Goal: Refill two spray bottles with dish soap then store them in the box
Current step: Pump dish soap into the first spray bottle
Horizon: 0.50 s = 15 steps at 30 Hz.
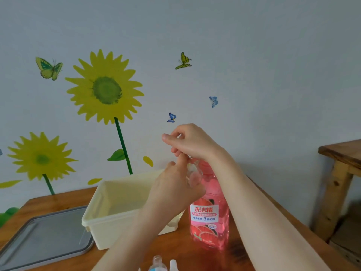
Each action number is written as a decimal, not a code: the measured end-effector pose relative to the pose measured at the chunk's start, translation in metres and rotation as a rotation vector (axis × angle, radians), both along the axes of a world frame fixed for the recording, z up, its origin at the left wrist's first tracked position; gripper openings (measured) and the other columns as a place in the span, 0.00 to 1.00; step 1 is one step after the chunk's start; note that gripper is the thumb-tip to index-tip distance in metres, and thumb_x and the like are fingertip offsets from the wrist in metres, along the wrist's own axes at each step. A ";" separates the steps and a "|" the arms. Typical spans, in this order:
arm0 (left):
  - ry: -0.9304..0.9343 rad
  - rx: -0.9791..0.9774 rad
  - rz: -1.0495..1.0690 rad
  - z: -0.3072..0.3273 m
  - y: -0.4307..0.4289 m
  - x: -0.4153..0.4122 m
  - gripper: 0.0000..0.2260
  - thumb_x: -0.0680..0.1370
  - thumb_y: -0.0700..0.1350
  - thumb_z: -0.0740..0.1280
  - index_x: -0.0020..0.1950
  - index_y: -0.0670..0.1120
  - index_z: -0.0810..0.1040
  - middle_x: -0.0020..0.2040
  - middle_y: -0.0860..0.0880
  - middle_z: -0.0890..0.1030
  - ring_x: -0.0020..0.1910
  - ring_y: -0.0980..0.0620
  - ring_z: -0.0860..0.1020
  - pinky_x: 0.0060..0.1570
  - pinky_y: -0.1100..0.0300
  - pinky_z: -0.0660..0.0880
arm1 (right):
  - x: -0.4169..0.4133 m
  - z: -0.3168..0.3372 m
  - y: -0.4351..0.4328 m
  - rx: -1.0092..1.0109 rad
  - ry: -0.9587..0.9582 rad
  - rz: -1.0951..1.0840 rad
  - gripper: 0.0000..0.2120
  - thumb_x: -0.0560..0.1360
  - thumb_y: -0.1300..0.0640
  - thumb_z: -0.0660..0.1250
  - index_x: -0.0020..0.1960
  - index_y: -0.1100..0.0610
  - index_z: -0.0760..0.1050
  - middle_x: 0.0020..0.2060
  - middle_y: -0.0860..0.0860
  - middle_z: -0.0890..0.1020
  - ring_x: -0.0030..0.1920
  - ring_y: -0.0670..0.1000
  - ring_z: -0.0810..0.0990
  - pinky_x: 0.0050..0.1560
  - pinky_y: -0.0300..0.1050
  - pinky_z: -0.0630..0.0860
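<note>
Both hands are working above the bench: the left hand (pixel 175 189) is gripping a small clear spray bottle (pixel 192 174), while the right hand (pixel 192 142) is pinching something at its top. Just behind them a pink dish soap bottle (pixel 210 218) is standing beside the cream box (pixel 109 208), its grey lid (pixel 45 235) lying further left.

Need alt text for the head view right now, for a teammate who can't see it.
Both hands work a small clear bottle in front of the pink dish soap bottle: left hand holding it, right hand above. An open cream box and grey lid sit left.
</note>
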<state>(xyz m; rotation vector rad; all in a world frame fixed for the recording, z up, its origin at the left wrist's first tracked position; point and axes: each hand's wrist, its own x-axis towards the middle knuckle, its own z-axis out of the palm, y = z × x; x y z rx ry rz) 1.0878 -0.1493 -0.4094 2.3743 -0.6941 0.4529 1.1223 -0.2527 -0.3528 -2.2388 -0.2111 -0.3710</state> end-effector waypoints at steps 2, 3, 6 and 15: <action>-0.036 0.054 0.014 0.005 0.004 0.002 0.28 0.72 0.51 0.65 0.68 0.57 0.55 0.50 0.52 0.73 0.49 0.51 0.76 0.46 0.61 0.72 | 0.001 0.004 0.004 -0.019 0.021 0.022 0.15 0.74 0.41 0.62 0.49 0.51 0.76 0.37 0.45 0.82 0.43 0.55 0.85 0.37 0.42 0.75; -0.059 0.077 0.018 0.008 0.005 0.003 0.28 0.73 0.52 0.65 0.69 0.57 0.55 0.51 0.52 0.73 0.49 0.51 0.76 0.46 0.61 0.72 | 0.001 0.008 0.005 -0.020 0.034 0.035 0.15 0.75 0.42 0.62 0.50 0.52 0.76 0.38 0.46 0.82 0.44 0.56 0.85 0.37 0.42 0.75; -0.092 0.058 0.015 0.011 0.004 0.005 0.27 0.73 0.53 0.64 0.67 0.56 0.55 0.50 0.52 0.73 0.48 0.51 0.76 0.46 0.61 0.73 | 0.001 0.014 0.002 0.061 0.015 0.045 0.15 0.75 0.42 0.62 0.51 0.53 0.76 0.38 0.47 0.83 0.43 0.53 0.85 0.35 0.40 0.75; -0.065 0.066 0.028 0.010 0.004 0.004 0.26 0.72 0.53 0.65 0.67 0.54 0.57 0.49 0.50 0.74 0.47 0.50 0.76 0.43 0.60 0.72 | -0.001 0.015 0.002 0.073 0.059 0.055 0.14 0.76 0.44 0.63 0.52 0.54 0.76 0.39 0.49 0.83 0.42 0.51 0.84 0.32 0.38 0.75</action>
